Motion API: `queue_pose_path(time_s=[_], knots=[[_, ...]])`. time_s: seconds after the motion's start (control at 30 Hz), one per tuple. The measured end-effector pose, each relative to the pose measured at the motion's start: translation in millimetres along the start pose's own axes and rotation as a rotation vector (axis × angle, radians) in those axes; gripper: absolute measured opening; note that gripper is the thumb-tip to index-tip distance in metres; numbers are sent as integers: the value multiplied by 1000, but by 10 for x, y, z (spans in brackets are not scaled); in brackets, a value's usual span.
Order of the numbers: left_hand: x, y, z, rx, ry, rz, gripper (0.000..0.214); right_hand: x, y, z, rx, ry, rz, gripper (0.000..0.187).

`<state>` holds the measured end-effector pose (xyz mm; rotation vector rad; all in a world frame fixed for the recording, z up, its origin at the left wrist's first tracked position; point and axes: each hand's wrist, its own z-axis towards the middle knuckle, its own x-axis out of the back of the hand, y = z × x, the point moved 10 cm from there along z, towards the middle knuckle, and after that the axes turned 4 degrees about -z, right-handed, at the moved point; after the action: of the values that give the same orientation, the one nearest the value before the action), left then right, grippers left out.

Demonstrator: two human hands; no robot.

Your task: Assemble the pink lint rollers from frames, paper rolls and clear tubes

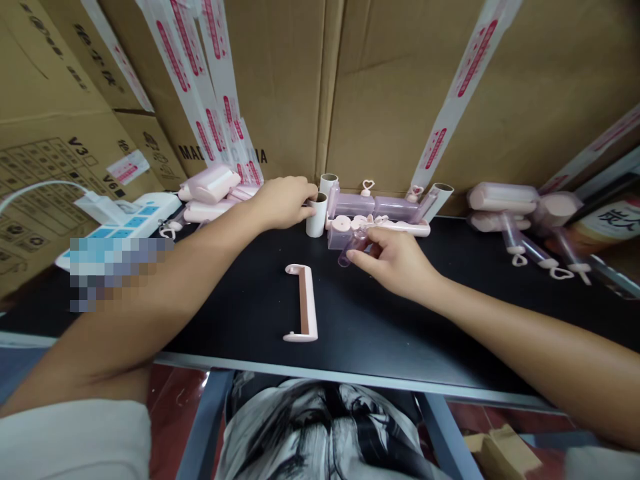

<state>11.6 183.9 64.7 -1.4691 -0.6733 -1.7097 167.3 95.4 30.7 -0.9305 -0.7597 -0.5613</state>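
Note:
My left hand (287,202) reaches across to a short white hollow roll (315,223), its thumb and fingers closed at the roll's upper left edge. My right hand (400,260) is closed around a small translucent purple tube (345,257), which is tilted and partly hidden by the fingers. Behind that hand are pink plastic parts and clear purple covers (353,203), some with heart-shaped loops (368,185). A pale pink bracket-shaped frame (311,303) lies on the black table nearer to me, touched by neither hand.
Another white roll (329,181) stands behind, and a third (440,197) leans at the right. Pink rollers in clear covers are piled left (213,185) and right (503,199). A white power strip (143,212) with a plugged-in cable lies far left. Cardboard boxes (280,87) wall the back.

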Motion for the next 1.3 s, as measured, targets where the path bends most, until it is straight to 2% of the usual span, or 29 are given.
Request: queue_pose_path(time_s=[0.23, 0.33, 0.43, 0.5, 0.57, 0.7, 0.8, 0.87, 1.07, 1.2, 1.3], knots=[[17, 26, 45, -7, 21, -68, 39, -278, -129, 269, 21, -80, 3, 12], [114, 44, -50, 10, 77, -117, 46, -376, -140, 364, -15, -128, -61, 18], [232, 226, -200, -85, 140, -256, 36, -417, -159, 429, -21, -132, -88, 20], [200, 371, -276, -158, 80, -346, 32, -431, -180, 449, 0, -131, -84, 19], [142, 429, -304, -170, 32, -344, 30, -435, -174, 437, 6, -140, -63, 16], [85, 338, -231, -117, 52, -268, 30, -331, -120, 298, 11, -145, 3, 22], [67, 278, -148, -100, 68, -228, 36, -198, -75, 111, 49, -158, -45, 21], [63, 280, -111, -106, 71, -192, 36, -156, -4, -29, 48, -212, -107, 21], [43, 265, -74, -62, 79, -160, 38, -242, 187, -373, 76, -443, -213, 24], [34, 272, -57, -48, 68, -167, 44, -254, 263, -414, 72, -447, -205, 25], [49, 289, -42, -49, 67, -162, 45, -266, 220, -424, 96, -419, -154, 23]])
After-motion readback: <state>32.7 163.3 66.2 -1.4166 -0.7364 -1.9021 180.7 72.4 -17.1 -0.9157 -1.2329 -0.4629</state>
